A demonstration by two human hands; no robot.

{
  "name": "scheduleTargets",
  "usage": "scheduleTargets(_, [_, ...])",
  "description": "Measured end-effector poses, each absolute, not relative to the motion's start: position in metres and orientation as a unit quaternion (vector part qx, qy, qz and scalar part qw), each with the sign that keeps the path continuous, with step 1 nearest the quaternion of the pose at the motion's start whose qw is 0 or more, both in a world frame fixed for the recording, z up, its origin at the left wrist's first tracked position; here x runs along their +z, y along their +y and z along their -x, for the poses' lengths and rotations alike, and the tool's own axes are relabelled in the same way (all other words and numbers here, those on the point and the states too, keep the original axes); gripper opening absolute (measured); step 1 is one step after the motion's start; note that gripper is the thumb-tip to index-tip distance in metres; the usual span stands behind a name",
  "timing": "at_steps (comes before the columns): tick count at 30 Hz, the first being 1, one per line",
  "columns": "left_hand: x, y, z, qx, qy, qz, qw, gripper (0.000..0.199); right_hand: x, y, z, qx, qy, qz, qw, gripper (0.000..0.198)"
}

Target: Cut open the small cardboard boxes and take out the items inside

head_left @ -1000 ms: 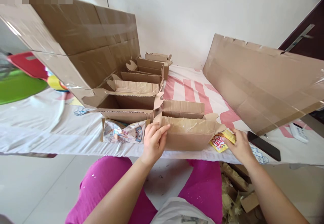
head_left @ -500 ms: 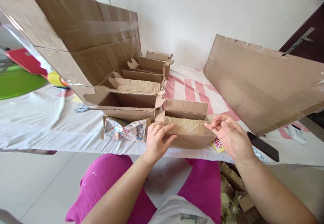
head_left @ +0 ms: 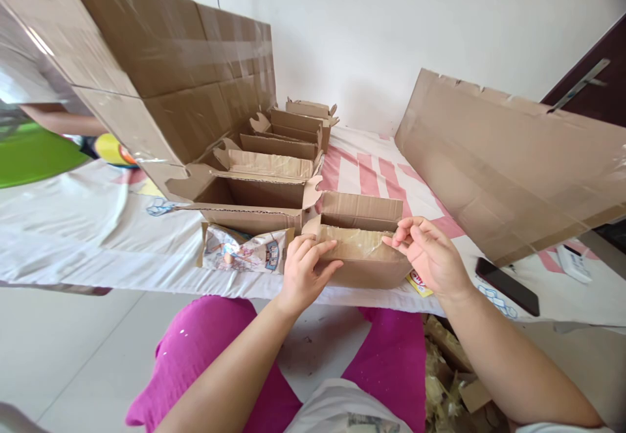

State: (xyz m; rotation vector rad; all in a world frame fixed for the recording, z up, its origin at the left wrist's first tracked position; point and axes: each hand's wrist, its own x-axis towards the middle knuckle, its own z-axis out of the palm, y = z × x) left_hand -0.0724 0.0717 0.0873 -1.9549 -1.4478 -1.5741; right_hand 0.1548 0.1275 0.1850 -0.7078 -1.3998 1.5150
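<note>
Looking in from afar, I see the small box (head_left: pixel 366 275) beside the near edge of the worktop (head_left: pixel 161 257), its long axis running along that edge. My left hand (head_left: pixel 307 267) rests on the left part of its front flap (head_left: pixel 359 244), thumb spread loosely from the fingers. My right hand (head_left: pixel 435 257), fingers narrowly curled, is nearer its right end; I can't tell whether it pinches anything.

1. Around four o'clock, the right hand (head_left: pixel 433 255) partly covers a yellow packet (head_left: pixel 418 283).
2. Between four and five, the floor of the near box (head_left: pixel 364 273) is out of sight.
3. At eight, lettering on the printed bag (head_left: pixel 244 249) is too small to read.
4. Near nine, a tall cardboard panel (head_left: pixel 147 42) partly hides another person's blurred arm (head_left: pixel 66 120).
</note>
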Motion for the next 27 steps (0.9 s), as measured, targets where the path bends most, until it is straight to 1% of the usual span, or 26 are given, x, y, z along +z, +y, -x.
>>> scheduleTargets(3, [0.087, 0.072, 0.073, -0.537, -0.495, 0.671, 0.127, 0.031, 0.183, 0.129, -0.157, 0.605, -0.576, 0.298, 0.463, 0.018])
scheduleTargets(6, [0.086, 0.072, 0.072, -0.531, -0.497, 0.673, 0.134, 0.031, 0.179, 0.13, -0.162, 0.55, -0.602, 0.36, 0.453, 0.021])
scheduleTargets(9, [0.084, 0.072, 0.071, -0.528, -0.498, 0.674, 0.136, 0.031, 0.174, 0.129, -0.165, 0.432, -0.676, 0.469, 0.368, 0.023])
scheduleTargets(12, [0.084, 0.073, 0.071, -0.529, -0.494, 0.677, 0.136, 0.031, 0.174, 0.127, -0.158, 0.281, -0.75, 0.529, 0.279, 0.024])
scheduleTargets(14, [0.083, 0.073, 0.071, -0.529, -0.491, 0.678, 0.138, 0.031, 0.175, 0.127, -0.15, 0.191, -0.77, 0.553, 0.255, 0.024])
scheduleTargets(16, [0.083, 0.073, 0.071, -0.53, -0.491, 0.677, 0.138, 0.032, 0.177, 0.129, -0.142, 0.131, -0.777, 0.57, 0.231, 0.021])
scheduleTargets(18, [0.083, 0.072, 0.071, -0.531, -0.49, 0.678, 0.135, 0.031, 0.178, 0.132, -0.136, 0.103, -0.784, 0.576, 0.209, 0.018])
scheduleTargets(22, [0.082, 0.071, 0.071, -0.533, -0.491, 0.677, 0.131, 0.03, 0.176, 0.137, -0.132, 0.097, -0.794, 0.568, 0.193, 0.016])
scheduleTargets(24, [0.081, 0.071, 0.071, -0.537, -0.491, 0.674, 0.132, 0.03, 0.173, 0.137, -0.132, 0.089, -0.799, 0.56, 0.202, 0.015])
scheduleTargets(27, [0.081, 0.071, 0.071, -0.54, -0.491, 0.67, 0.135, 0.03, 0.168, 0.133, -0.133, 0.055, -0.808, 0.535, 0.24, 0.011])
